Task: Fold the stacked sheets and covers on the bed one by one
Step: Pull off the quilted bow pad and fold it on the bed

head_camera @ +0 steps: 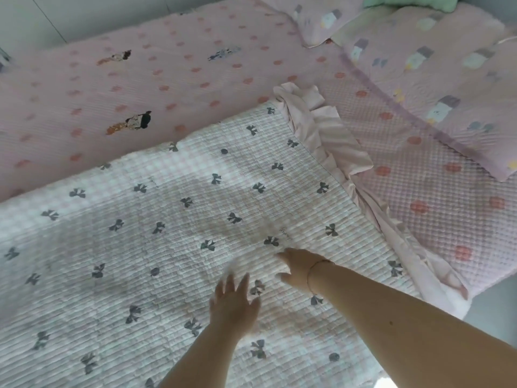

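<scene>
The bed (167, 65) wears a pink dotted sheet that runs under everything, and as far as I can judge it belongs to the bed and is not one of my pieces to fold. On top of it, filling most of my view, lies the bow cover (195, 219), a white quilted spread with small grey bows; it is laid out flat and looks unfolded, so I judge this piece is only at the smoothing stage, with its first fold not yet made. Its pink ruffle (330, 141) runs down the right edge, bunched and a little turned over at the far corner. Beyond that, at the head of the bed to the right, a lilac quilt (447, 88) with pale printed figures lies loosely, partly over the pink sheet; it looks unfolded too, and I take it as work left. I cannot see any finished folded pile from here. A green pillow (414, 1) peeks in at the top edge. My right hand (299, 268) lies flat on the bow cover with fingers spread, holding nothing. My left hand (233, 299), just beside it, is spread too and blurred, gripping nothing.
</scene>
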`<state>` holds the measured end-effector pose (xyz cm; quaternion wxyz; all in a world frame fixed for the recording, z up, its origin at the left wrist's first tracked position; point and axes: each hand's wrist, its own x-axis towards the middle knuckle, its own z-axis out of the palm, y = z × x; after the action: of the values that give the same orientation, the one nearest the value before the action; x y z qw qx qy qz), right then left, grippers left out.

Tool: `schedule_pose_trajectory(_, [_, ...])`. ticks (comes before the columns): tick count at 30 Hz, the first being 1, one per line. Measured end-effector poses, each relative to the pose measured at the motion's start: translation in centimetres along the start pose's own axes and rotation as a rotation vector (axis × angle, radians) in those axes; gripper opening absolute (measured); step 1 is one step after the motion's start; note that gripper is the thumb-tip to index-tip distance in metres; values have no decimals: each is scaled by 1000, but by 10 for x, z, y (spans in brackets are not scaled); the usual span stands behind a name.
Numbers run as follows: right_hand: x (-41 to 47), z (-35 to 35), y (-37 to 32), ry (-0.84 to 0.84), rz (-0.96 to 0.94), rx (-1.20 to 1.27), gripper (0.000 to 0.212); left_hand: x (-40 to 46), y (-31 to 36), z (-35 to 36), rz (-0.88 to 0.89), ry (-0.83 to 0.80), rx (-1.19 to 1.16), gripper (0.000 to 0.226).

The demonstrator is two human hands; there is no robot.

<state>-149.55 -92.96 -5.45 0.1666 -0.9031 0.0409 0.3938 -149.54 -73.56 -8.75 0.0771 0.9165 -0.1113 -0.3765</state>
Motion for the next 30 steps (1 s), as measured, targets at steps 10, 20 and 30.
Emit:
schedule_pose_trajectory(10, [67, 6, -42, -251, 274, -97, 79, 35, -123, -71, -152, -115, 166, 66])
schedule_pose_trajectory(20, [117, -84, -108, -160, 313, -133, 72, 76, -143, -124, 66, -255, 332, 56])
schedule_pose_trajectory(30, [226, -119, -156, -54, 89, -78, 77, 171, -116, -246, 84, 409, -29, 31])
